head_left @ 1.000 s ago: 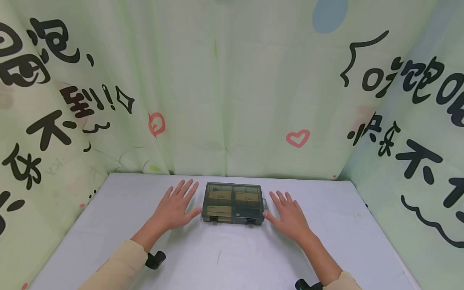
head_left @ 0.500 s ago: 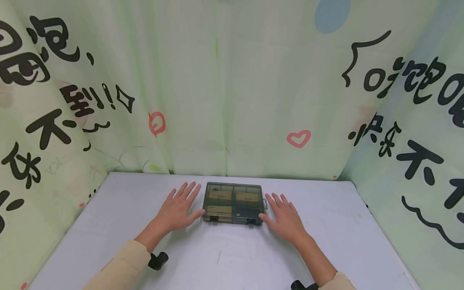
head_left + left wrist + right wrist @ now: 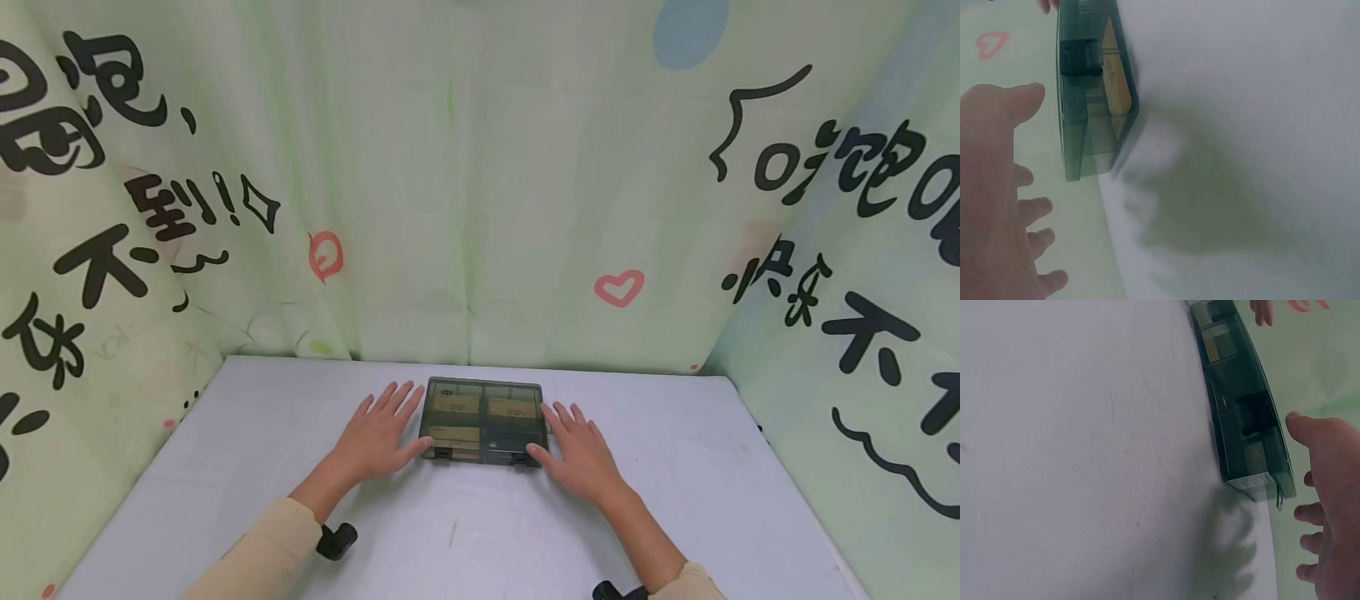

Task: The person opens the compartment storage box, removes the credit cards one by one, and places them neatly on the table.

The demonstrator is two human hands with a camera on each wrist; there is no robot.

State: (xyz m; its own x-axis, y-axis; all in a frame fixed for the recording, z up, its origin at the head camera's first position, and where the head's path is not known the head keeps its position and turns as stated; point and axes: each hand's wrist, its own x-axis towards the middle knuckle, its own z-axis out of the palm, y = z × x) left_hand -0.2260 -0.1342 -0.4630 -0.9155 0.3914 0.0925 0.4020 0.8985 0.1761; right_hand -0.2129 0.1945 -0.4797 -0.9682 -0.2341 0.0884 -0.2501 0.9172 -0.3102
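A smoky, see-through plastic storage box [image 3: 513, 433] with compartments lies closed on the white table; brown pieces show through its lid. Two dark latches are on its near side, one of them a latch [image 3: 1082, 57] close to my left thumb in the left wrist view. My left hand [image 3: 377, 437] hovers at the box's left edge, fingers spread, thumb over the near corner. At the opposite edge my right hand [image 3: 581, 454] hovers likewise, its thumb near the right latch [image 3: 1255, 414]. Both wrist views show a gap between thumb and box. Neither hand holds anything.
White cloth covers the table [image 3: 480, 542]. A pale green printed curtain [image 3: 465, 208] hangs behind it and along both sides. Black wrist cameras [image 3: 336, 542] sit below the hands, at the sleeve cuffs.
Both hands have moved inward toward the box, the left to the right and the right to the left. Their thumbs now overlap its near corners in the head view. The box stays put.
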